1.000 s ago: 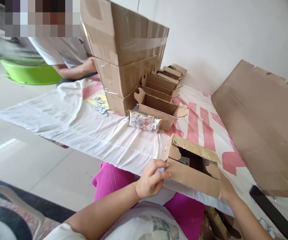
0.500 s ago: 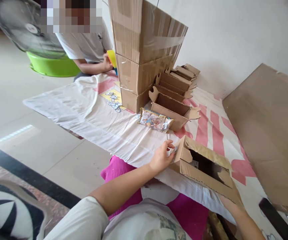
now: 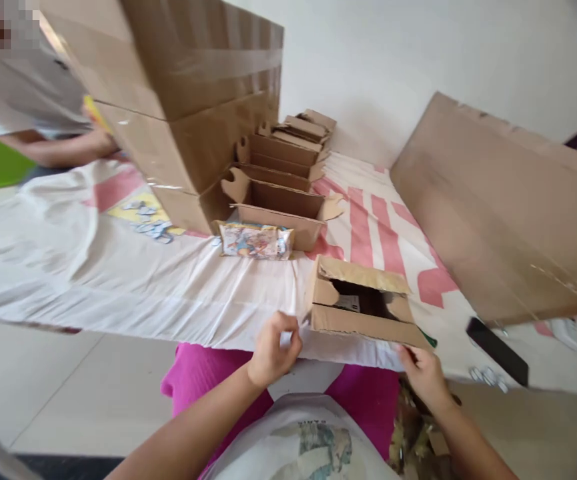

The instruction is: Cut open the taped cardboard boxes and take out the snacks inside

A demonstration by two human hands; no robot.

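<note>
A small open cardboard box (image 3: 368,323) lies near the table's front edge, its flaps partly folded over the opening. Inside it a white printed label (image 3: 349,303) shows. My left hand (image 3: 275,350) is just off the box's front left corner, thumb and forefinger curled into a ring; what they pinch, if anything, is too small to make out. At the front right corner, my right hand (image 3: 422,375) has its fingers curled closed by the cloth edge, their contents hidden. A bit of something green (image 3: 428,339) pokes out beside the box.
A printed plastic packet (image 3: 255,241) leans by a row of open cardboard boxes (image 3: 281,217). Tall taped cartons (image 3: 168,127) stand behind, with another person's arm (image 3: 63,148) beyond. Small white pieces (image 3: 153,227) lie left. A black phone-like slab (image 3: 498,350) and large cardboard (image 3: 498,220) are right.
The view has swung right. My left hand has drawn back from the box's left end towards the front edge. My right hand, partly hidden before, now shows at the box's front right corner.
</note>
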